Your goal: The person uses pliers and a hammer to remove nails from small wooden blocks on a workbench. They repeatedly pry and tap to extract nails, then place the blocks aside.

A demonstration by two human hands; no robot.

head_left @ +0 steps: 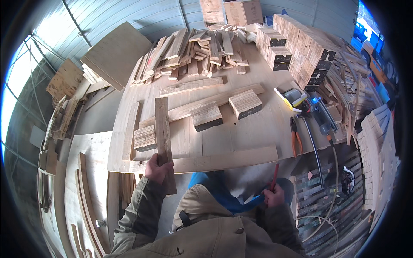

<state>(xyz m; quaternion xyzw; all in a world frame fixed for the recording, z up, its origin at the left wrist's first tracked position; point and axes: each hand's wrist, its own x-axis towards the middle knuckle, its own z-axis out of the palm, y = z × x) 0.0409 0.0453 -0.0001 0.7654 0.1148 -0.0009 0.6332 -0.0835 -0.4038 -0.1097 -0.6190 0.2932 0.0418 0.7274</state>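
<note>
My left hand [158, 168] is closed around the lower part of a narrow wooden board [162, 124] that reaches over the table's near edge. Behind it, partly covered, sits a layered wood block [145, 136]. In my right hand [274, 195], low by my lap, is a slim red pencil-like stick [275, 174] pointing up. Two more wood blocks with dark faces [206, 115] [246, 103] rest by a long slat [185, 112]. One flat slat [223, 160] lies along the front edge, another [130, 131] at the left.
Loose boards [189, 51] are heaped at the back, with tall block stacks [305, 49] at the right. Orange-handled pincers [296, 136], a metal bar [311, 150] and a corded blue power tool [322, 114] lie on the right side. A slatted pallet [318, 210] is below.
</note>
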